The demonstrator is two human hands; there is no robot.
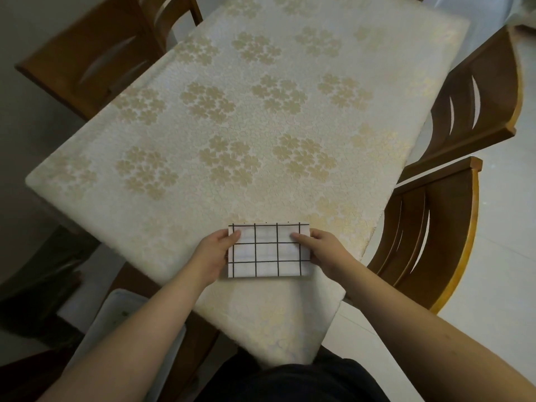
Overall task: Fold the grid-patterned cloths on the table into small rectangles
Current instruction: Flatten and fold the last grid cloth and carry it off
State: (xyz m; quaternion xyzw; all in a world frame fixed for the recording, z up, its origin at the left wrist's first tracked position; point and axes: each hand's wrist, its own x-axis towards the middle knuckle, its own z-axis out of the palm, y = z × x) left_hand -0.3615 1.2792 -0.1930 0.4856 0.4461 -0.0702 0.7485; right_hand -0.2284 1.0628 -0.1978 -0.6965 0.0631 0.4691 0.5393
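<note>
White grid-patterned cloth (268, 250), folded small, pinched between left hand (216, 253) and right hand (322, 249) grip.

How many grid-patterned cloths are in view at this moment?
1. The grid-patterned cloth, folded into a small rectangle, lies at the table's near edge, held between the left hand and right hand.

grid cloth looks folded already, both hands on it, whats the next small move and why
Probably let go and leave it flat. The grid cloth already lies as a small neat rectangle near the near edge of the table, with the left hand and right hand gripping its short ends, thumbs on top. No other grid cloth shows.
</note>
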